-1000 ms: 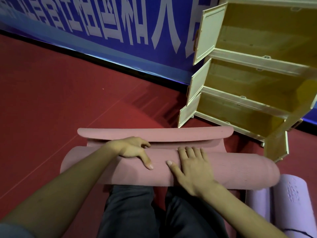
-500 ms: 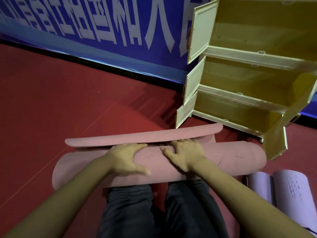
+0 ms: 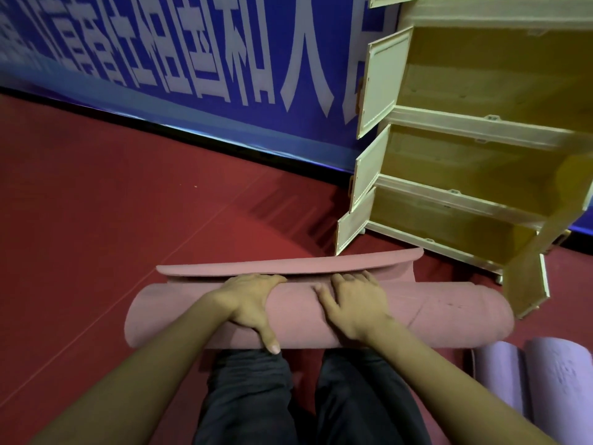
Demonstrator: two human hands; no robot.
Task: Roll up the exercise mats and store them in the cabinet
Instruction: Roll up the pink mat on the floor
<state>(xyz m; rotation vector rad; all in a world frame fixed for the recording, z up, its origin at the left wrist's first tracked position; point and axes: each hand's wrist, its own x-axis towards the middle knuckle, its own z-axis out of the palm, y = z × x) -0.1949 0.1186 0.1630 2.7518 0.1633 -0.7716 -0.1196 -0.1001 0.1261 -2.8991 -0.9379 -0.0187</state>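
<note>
On a dark red gym floor (image 3: 112,203), the left hand (image 3: 250,303) curls over the thick pink foam exercise mat roll (image 3: 417,313) at lower centre; the right hand (image 3: 353,303) presses flat. Only a short flap remains unrolled. Rolled lilac mats (image 3: 552,370) wait lower right; the cream open-doored cabinet (image 3: 465,130), upper right, looks unfilled.

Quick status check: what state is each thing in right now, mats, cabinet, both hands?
pink mat: mostly rolled, end flap unrolled
purple mat: rolled, lying on the floor
cabinet: doors open, visible shelves empty
left hand: grips the pink roll
right hand: flat on the roll, pressing
</note>
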